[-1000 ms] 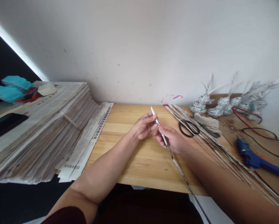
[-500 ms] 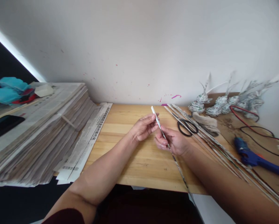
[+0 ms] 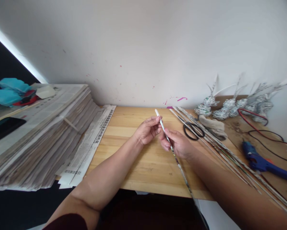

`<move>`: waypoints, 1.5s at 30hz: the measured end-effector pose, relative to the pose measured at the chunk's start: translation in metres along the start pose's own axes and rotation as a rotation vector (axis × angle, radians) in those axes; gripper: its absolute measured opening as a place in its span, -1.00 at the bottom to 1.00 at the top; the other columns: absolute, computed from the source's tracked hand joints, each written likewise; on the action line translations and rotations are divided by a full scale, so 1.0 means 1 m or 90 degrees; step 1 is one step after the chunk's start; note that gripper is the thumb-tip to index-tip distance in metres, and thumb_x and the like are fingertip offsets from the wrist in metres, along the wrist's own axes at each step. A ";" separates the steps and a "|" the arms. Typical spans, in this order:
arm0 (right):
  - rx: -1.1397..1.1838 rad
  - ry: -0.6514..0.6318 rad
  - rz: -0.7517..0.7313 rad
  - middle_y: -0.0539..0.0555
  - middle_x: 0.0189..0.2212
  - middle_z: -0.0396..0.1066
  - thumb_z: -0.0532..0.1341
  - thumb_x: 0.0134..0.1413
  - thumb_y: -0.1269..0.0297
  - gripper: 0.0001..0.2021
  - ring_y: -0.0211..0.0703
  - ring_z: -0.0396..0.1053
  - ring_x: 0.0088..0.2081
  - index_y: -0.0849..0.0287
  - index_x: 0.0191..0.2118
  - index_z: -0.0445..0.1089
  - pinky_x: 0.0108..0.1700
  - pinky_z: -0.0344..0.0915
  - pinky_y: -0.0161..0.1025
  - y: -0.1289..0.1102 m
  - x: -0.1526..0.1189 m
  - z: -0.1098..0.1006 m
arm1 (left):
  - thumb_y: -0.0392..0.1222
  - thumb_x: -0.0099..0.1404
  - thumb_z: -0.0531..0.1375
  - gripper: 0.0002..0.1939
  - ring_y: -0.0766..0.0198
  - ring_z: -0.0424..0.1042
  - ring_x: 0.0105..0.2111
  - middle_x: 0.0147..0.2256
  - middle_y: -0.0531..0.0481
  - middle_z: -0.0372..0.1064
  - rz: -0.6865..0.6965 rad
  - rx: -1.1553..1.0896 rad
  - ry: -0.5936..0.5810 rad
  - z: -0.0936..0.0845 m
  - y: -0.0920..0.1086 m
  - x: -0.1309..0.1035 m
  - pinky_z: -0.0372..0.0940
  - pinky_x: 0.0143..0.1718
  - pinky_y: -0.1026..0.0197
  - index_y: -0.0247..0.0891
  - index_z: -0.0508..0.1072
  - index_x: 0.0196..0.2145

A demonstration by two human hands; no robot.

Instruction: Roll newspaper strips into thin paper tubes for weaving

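Observation:
A thin rolled newspaper stick (image 3: 179,165) slants from the middle of the view down past the table's front edge. Its white upper end is pinched by my left hand (image 3: 149,130), thumb against fingers, with the tip poking out above. Just below, my right hand (image 3: 178,143) grips the same stick between thumb and fingers. Both hands are above the wooden table (image 3: 119,153), close together. To the right of my right hand lie black-handled scissors (image 3: 193,131), partly under a bundle of similar paper sticks (image 3: 220,148).
On the left rises a tall newspaper stack (image 3: 68,127), with a phone (image 3: 6,127) on top and cut newspaper strips (image 3: 95,140) beside it. At right are a blue glue gun (image 3: 260,161), its cable, a rag (image 3: 212,126) and several woven paper figures (image 3: 227,108).
The stick's upper end looks rounder and more tightly rolled than before. Both hands keep nearly the same place, and the view has shifted very slightly.

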State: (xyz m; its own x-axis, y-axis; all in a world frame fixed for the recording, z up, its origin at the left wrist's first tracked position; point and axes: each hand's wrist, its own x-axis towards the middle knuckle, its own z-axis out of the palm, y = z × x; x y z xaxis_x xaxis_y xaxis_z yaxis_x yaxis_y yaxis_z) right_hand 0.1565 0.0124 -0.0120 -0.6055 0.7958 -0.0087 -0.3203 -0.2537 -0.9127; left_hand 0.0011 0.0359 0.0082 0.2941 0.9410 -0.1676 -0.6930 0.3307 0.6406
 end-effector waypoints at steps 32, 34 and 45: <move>-0.046 -0.013 0.034 -0.07 -0.73 0.17 0.11 0.25 0.03 -0.62 -0.31 0.14 -0.65 0.20 -0.47 0.37 -0.50 0.08 -0.30 -0.013 -0.006 0.006 | -0.24 0.14 0.37 -0.84 0.48 0.38 -0.58 -0.49 0.06 0.39 0.033 0.007 -0.049 0.000 0.001 -0.001 0.34 -0.51 0.44 -0.37 0.52 -0.34; -0.007 -0.030 0.041 -0.08 -0.74 0.14 0.10 0.26 0.06 -0.62 -0.31 0.14 -0.65 0.20 -0.48 0.35 -0.51 0.07 -0.30 -0.013 -0.006 0.007 | -0.23 0.15 0.37 -0.83 0.47 0.38 -0.57 -0.48 0.05 0.39 0.033 0.012 -0.051 0.000 0.001 -0.001 0.35 -0.51 0.43 -0.37 0.53 -0.32; 0.094 -0.117 0.095 -0.11 -0.77 0.02 0.06 0.26 0.07 -0.63 -0.28 0.12 -0.64 0.17 -0.51 0.24 -0.50 0.04 -0.29 -0.016 -0.007 0.008 | -0.19 0.10 0.39 -0.78 0.41 0.41 -0.48 -0.40 0.08 0.38 0.042 0.005 -0.119 -0.004 0.002 -0.005 0.36 -0.49 0.37 -0.30 0.49 -0.31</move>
State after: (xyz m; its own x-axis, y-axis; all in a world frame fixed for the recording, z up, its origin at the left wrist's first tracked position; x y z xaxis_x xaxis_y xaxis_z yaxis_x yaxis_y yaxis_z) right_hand 0.1602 0.0067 0.0057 -0.7715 0.6342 -0.0515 -0.3127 -0.4484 -0.8374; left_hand -0.0044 0.0327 0.0076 0.3651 0.9308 0.0164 -0.7104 0.2671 0.6512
